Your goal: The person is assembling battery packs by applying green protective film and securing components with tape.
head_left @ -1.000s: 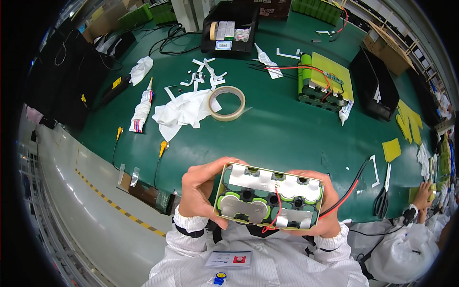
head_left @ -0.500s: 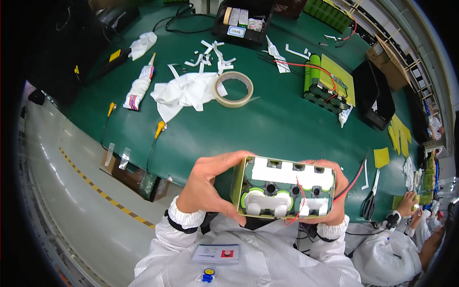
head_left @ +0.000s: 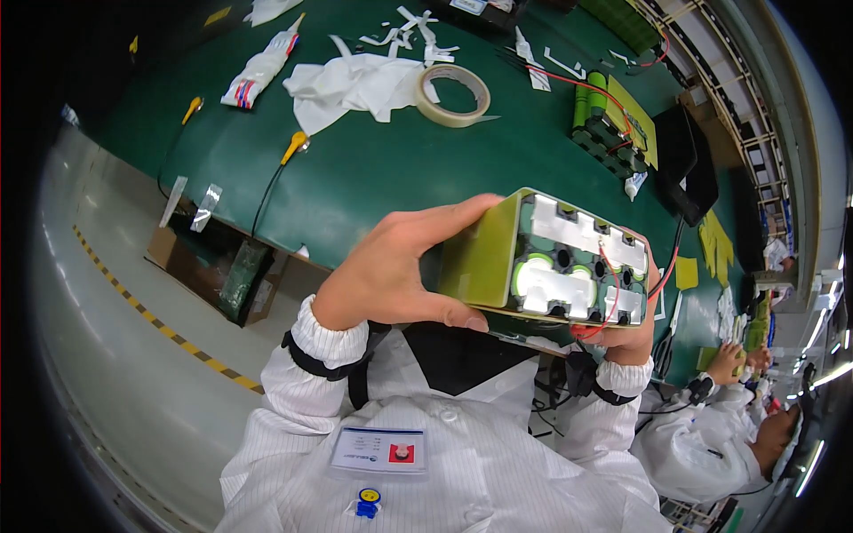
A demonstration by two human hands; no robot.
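Between my two hands, over the table's near edge, is a battery pack [head_left: 577,258] wrapped in yellow-green board. Its open end faces up toward me and shows white metal strips over cells in dark holders. A thin red wire crosses that end, and a thicker red lead runs out on the right. My left hand [head_left: 400,266] grips the left side, thumb below and fingers above. On the right side my right hand [head_left: 644,306] wraps round the pack, with most of its fingers hidden behind it.
On the green table [head_left: 373,195] lie a tape roll [head_left: 452,95], crumpled white cloth [head_left: 351,89], a glue tube [head_left: 264,67] and another battery pack [head_left: 613,124]. A black bin [head_left: 689,164] stands right, near yellow sheets [head_left: 687,273]. A co-worker's hand [head_left: 726,362] is at far right.
Both hands have raised the battery pack and tilted it, so more of its yellow-green left side shows. The view has shifted, and the table items sit higher in the picture.
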